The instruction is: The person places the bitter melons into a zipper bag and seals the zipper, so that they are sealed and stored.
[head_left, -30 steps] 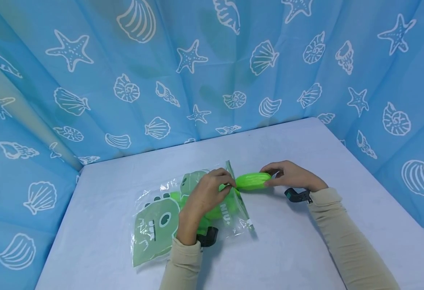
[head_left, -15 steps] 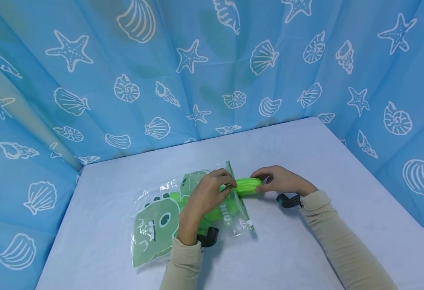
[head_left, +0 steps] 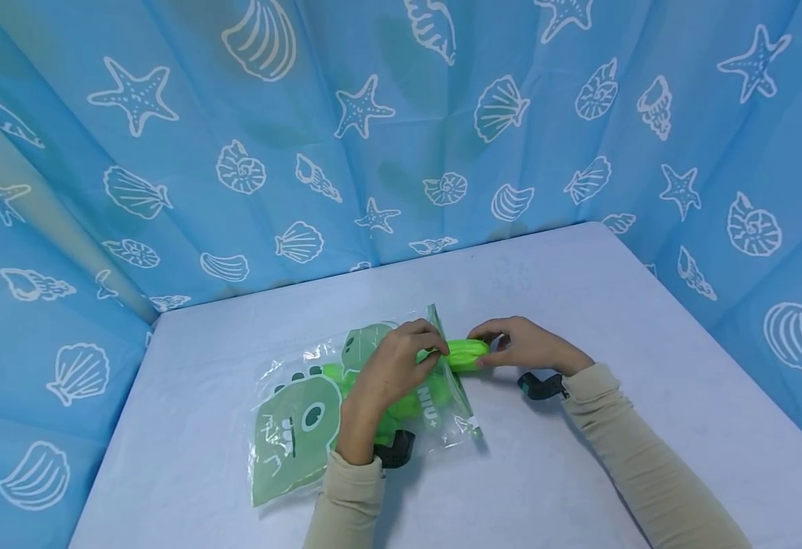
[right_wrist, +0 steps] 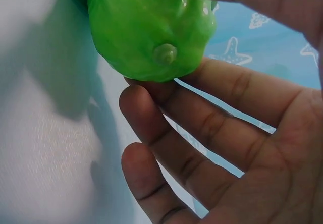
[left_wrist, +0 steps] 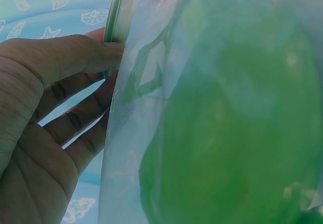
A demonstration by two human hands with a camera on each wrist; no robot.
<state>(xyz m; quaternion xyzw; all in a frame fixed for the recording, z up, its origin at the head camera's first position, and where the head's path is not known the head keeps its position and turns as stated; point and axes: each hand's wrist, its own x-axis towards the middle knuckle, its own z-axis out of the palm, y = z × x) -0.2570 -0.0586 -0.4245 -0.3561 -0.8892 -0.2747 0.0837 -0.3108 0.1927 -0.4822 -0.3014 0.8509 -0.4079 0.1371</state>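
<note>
A clear plastic zip bag [head_left: 294, 450] printed with green dinosaurs lies on the white table, its mouth facing right. Bright green things [head_left: 401, 408] show through the plastic; a large rounded one [left_wrist: 232, 118] fills much of the left wrist view. My left hand [head_left: 396, 366] pinches the bag's rim between thumb and fingers. From the right, my right hand [head_left: 527, 345] holds a ridged, bright green bitter melon [head_left: 468, 355] by its end. The melon's other end is inside the bag mouth. In the right wrist view its stubby tip [right_wrist: 165, 54] faces the palm.
The white-covered table [head_left: 552, 473] spreads around the bag. A blue curtain [head_left: 401, 137] with white shells and starfish stands behind and at both sides. Each wrist wears a black camera mount [head_left: 541, 386]. A white slider [head_left: 473, 422] sits at the bag's near corner.
My right hand has moved left, pushing the bitter melon farther into the bag, so less of it shows outside. My left hand and the bag have stayed in place.
</note>
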